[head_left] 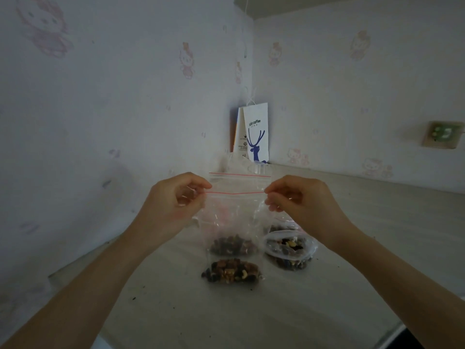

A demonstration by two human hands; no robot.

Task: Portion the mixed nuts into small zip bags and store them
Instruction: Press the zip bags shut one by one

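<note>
I hold a clear zip bag (234,217) upright above the table, a red line running along its top seal. My left hand (176,197) pinches the bag's top left corner and my right hand (299,197) pinches its top right corner. Mixed nuts (232,245) sit in the bottom of this bag. Below it, a second small bag of nuts (232,272) lies flat on the table. To the right lies an open bag of mixed nuts (289,248).
A white paper coffee bag (255,133) with a blue deer stands in the wall corner behind. Another clear zip bag (239,170) with a red line rises behind the held one. The pale table (352,285) has crumbs. A wall socket (442,134) sits at right.
</note>
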